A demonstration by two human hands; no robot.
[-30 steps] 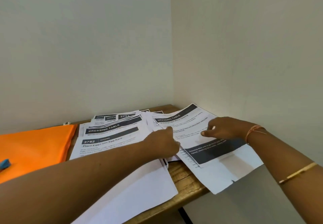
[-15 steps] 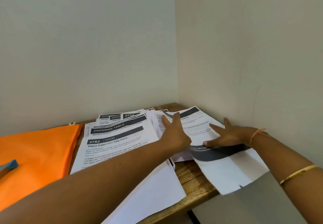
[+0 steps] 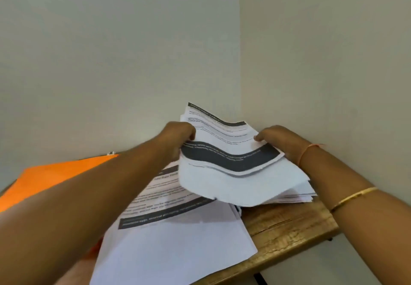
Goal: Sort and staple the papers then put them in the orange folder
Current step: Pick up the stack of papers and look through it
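Note:
A stack of printed white papers [image 3: 235, 173] with dark header bands hangs lifted and buckled above the right part of the wooden table [image 3: 289, 229]. My left hand [image 3: 180, 135] grips the stack's left edge. Its right edge is held by my right hand [image 3: 280, 142], thumb on top. A second pile of papers [image 3: 178, 235] lies flat on the table, partly under my left arm. At the left lies the orange folder [image 3: 55, 173], mostly covered by my forearm.
The table sits in a corner with plain walls behind and at the right. Its front edge [image 3: 278, 260] runs across the lower right, and the flat pile hangs over it. A small white tab [image 3: 110, 153] shows at the folder's far corner.
Both hands went from pressing flat on the right-hand papers to gripping them and raising the stack off the table. The view has tilted up and moved closer; the blue item on the folder is out of sight.

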